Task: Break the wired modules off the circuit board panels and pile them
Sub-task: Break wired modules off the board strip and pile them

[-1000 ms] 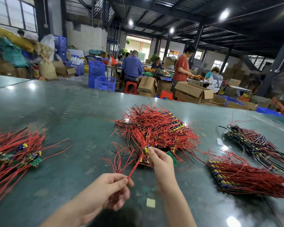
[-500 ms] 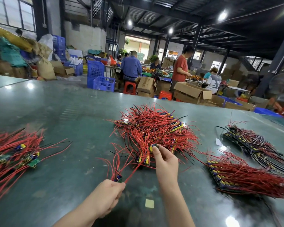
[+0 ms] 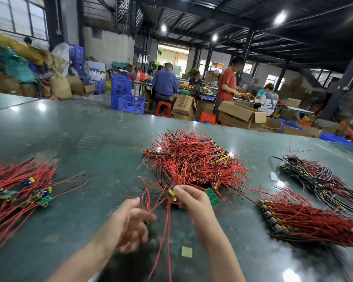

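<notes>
A big tangle of red-wired modules (image 3: 192, 159) lies in the middle of the green table (image 3: 74, 139). At its near edge my right hand (image 3: 194, 200) pinches a small module with a yellow part (image 3: 171, 192); long red wires hang from it toward me. My left hand (image 3: 129, 224) hovers just left of them, motion-blurred, its fingers spread, with a small dark piece (image 3: 146, 221) at the fingertips. Whether it holds that piece is unclear. A green board (image 3: 212, 197) sticks out behind my right hand. Loose wired modules (image 3: 23, 188) are piled at the left.
Two panels with wires lie at the right: a red-wired one (image 3: 305, 222) and a darker one (image 3: 318, 180) beyond it. A yellow square scrap (image 3: 186, 251) lies near me and a white scrap (image 3: 273, 177) at the right. People, boxes and blue crates stand past the table's far edge.
My right hand has drawn back slightly toward me with a yellow-topped module in its fingers. My left hand, a fist round a module before, now has its fingers spread.
</notes>
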{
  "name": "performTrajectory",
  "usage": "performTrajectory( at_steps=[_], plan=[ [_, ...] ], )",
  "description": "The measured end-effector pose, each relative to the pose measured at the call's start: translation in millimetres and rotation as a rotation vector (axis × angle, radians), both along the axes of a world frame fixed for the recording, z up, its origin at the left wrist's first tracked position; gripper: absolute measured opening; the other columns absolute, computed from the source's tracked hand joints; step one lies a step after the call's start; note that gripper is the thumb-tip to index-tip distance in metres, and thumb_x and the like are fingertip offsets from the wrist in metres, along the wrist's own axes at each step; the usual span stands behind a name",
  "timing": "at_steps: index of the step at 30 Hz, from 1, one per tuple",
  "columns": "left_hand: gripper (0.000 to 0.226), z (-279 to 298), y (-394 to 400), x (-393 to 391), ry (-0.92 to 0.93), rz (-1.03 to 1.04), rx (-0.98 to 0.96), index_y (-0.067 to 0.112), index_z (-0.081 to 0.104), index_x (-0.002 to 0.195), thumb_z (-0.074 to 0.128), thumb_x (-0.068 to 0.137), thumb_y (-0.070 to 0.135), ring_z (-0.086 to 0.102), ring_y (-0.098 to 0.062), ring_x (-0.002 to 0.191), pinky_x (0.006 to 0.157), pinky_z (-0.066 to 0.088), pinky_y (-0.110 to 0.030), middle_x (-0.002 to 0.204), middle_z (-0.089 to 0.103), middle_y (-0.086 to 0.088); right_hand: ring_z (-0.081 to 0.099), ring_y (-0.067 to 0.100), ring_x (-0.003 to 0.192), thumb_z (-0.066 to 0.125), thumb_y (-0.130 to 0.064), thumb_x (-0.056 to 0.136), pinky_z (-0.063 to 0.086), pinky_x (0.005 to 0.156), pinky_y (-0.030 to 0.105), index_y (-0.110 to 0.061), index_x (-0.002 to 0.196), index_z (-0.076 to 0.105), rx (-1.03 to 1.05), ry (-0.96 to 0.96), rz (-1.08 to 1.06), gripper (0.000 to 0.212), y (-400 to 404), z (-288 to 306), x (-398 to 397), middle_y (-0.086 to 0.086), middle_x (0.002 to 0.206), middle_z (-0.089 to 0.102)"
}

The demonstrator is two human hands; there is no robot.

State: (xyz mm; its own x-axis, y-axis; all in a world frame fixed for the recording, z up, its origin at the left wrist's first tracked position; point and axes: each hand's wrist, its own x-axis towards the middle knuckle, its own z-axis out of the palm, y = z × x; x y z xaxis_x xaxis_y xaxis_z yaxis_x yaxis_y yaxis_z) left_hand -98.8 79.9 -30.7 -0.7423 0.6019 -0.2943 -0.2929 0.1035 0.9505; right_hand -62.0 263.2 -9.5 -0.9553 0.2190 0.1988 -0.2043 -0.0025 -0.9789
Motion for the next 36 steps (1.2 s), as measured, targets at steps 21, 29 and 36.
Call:
performTrajectory(
  at_steps=[21,29,36],
  plan=[
    [0.032,-11.0,19.9,18.8,0.045,0.113,0.132,0.005,0.052,0.086,0.036,0.099,0.03,0.017,-0.005,0.037,0.038,0.012,-0.014,0.05,0.039,0.001,0.059,0.006,0.073,0.063,-0.004,0.086,0.046,0.074,0.02,-0.003,0.093,0.073,0.413,-0.057,0.067,0.012,-28.0,-12.3,-5.2,0.001,0.079,0.065],
    [0.026,-2.5,23.2,24.4,-0.05,0.216,0.405,0.008,0.051,0.082,0.041,0.095,0.028,0.025,-0.004,0.039,0.037,0.021,-0.014,0.051,0.039,0.002,0.051,0.008,0.049,0.062,-0.003,0.083,0.044,0.044,0.017,-0.011,0.075,0.078,-0.469,-0.206,0.013,0.019,-58.8,-13.1,-2.8,0.003,0.065,0.064],
    [0.026,-11.1,23.5,21.9,0.116,0.237,0.258,0.01,0.054,0.079,0.044,0.096,0.028,0.021,-0.006,0.038,0.036,0.016,-0.014,0.052,0.041,0.0,0.053,0.007,0.062,0.063,-0.008,0.084,0.037,0.068,0.024,-0.019,0.071,0.078,-0.352,-0.256,0.015,0.023,-50.6,-10.3,-2.7,-0.004,0.065,0.066]
  ],
)
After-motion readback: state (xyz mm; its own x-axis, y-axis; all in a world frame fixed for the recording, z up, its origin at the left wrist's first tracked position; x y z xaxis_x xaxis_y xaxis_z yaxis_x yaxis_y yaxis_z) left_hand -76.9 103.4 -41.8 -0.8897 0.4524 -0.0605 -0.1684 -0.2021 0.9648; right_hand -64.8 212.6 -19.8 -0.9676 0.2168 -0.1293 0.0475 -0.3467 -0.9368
